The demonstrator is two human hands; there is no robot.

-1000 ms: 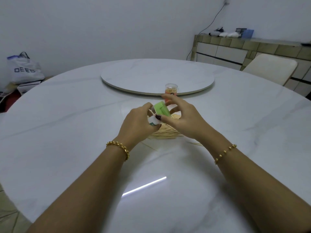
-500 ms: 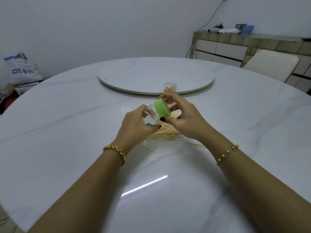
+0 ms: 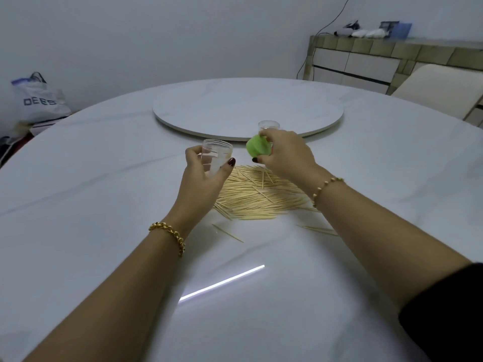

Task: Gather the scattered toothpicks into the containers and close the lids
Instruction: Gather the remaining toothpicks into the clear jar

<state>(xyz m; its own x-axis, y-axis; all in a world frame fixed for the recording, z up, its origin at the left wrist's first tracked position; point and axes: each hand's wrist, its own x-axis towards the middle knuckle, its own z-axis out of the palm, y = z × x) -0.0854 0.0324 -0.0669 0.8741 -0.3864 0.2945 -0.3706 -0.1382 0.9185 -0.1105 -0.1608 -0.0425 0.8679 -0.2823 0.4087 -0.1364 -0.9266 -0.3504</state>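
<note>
My left hand (image 3: 202, 178) holds a clear, empty plastic container (image 3: 217, 158) upright above the white table, its mouth uncovered. A green lid (image 3: 257, 148) is pinched in my right hand (image 3: 286, 156), a short way to the right of the container and apart from it. Below and between both hands lies a broad pile of wooden toothpicks (image 3: 257, 197). A few stray toothpicks (image 3: 227, 233) lie nearer to me. A second clear container (image 3: 268, 124) stands behind my right hand, mostly hidden by it.
A round turntable (image 3: 248, 108) sits at the middle of the marble table (image 3: 78, 192). A chair back (image 3: 441, 87) and a sideboard (image 3: 379, 58) are at the far right. A white bag (image 3: 39, 100) sits on the floor at the left.
The green lid has come off the clear container. My hands have moved apart, the left with the container, the right with the lid, which uncovers the toothpick pile.
</note>
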